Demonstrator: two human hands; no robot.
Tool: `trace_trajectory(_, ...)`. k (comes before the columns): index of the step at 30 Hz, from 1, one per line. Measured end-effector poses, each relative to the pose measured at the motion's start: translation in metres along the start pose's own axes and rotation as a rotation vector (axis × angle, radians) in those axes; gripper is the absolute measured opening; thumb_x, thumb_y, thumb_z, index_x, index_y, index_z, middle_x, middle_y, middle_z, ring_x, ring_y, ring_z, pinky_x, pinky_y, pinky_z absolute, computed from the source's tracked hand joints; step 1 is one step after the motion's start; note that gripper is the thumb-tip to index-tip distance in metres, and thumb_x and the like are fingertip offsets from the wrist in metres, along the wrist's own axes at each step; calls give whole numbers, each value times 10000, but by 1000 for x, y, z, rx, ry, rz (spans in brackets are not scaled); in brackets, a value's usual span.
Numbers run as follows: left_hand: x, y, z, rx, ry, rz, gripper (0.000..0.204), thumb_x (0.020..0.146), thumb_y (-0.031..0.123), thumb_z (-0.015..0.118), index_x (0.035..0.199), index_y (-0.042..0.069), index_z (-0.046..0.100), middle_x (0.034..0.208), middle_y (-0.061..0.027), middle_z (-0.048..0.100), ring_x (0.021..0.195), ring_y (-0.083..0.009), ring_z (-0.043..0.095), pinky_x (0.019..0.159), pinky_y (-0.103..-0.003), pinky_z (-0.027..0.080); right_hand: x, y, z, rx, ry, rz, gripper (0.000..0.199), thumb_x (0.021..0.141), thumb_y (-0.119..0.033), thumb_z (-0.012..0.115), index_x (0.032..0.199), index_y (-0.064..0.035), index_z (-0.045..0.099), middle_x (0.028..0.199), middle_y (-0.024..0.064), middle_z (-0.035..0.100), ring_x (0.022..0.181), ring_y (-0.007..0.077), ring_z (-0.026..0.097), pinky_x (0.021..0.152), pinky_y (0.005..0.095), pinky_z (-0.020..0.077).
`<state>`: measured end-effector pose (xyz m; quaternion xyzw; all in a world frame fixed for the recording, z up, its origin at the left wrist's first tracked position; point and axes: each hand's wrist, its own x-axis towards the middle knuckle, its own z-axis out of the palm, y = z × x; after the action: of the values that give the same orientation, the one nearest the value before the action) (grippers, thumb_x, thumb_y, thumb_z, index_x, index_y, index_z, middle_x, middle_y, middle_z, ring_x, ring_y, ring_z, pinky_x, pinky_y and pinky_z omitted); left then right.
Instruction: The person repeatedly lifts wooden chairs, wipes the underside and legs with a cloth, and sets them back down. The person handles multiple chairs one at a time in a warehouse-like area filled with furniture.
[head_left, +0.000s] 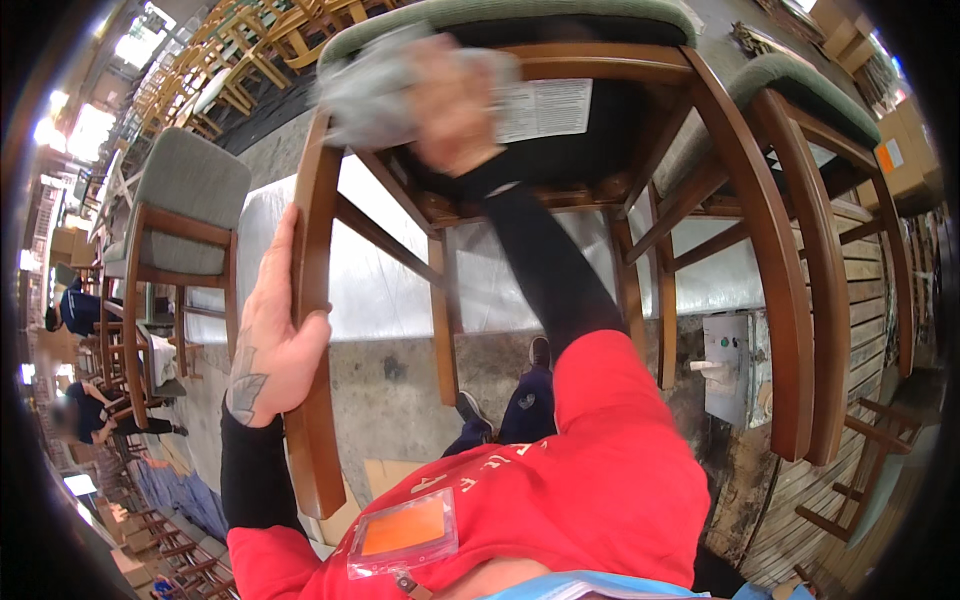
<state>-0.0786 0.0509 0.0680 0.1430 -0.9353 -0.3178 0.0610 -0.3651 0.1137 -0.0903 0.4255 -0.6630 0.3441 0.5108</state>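
Note:
A brown wooden chair (524,62) with a green-grey padded seat stands tipped or raised before me, its dark underside and a white printed label (548,108) facing me. My left hand (272,350) lies along the outer side of the chair's near left leg (318,400), fingers stretched out and thumb against the wood. Up at the seat's left front corner is my right hand (455,105), smeared by motion. It is closed on a crumpled grey cloth (372,88), which touches or hangs just over the seat frame.
Another upholstered chair (790,110) stands close at the right, near a cardboard box (905,150). A grey control box (735,365) sits below it, beside wooden slats (850,300). At left is a grey padded chair (190,200). People (85,410) work farther left. Several wooden chair frames (250,60) fill the back.

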Motion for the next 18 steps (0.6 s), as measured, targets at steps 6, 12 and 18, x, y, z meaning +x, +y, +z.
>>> trace_trajectory(6, -2, -3, 5, 44, 35, 1, 882, 713, 18, 478, 1567, -4, 258, 1509, -267, 427, 1422, -406, 408, 1175, -421, 316, -6, -29, 18, -172, 85, 324, 501, 876, -302, 643, 1276, -1, 621, 1594, 208, 359, 1500, 411, 266, 1199, 645, 11)
trace_trajectory(12, 4, 4, 7, -53, -2, 10, 886, 716, 16, 482, 1572, 3, 253, 1507, -263, 430, 1419, -409, 411, 1175, -413, 315, -65, -56, 49, 188, -117, 148, 289, 759, -98, 682, 1037, -29, 723, 1429, 188, 544, 1453, 382, 371, 1101, 477, 428)
trace_trajectory(18, -9, -7, 3, 19, 56, -69, 865, 735, 4, 489, 1573, 18, 273, 1516, -236, 441, 1420, -371, 429, 1166, -393, 321, -78, -90, 25, 513, -46, 424, 539, 706, -60, 746, 1234, -9, 648, 1204, 191, 639, 1157, 383, 606, 898, 418, 558)
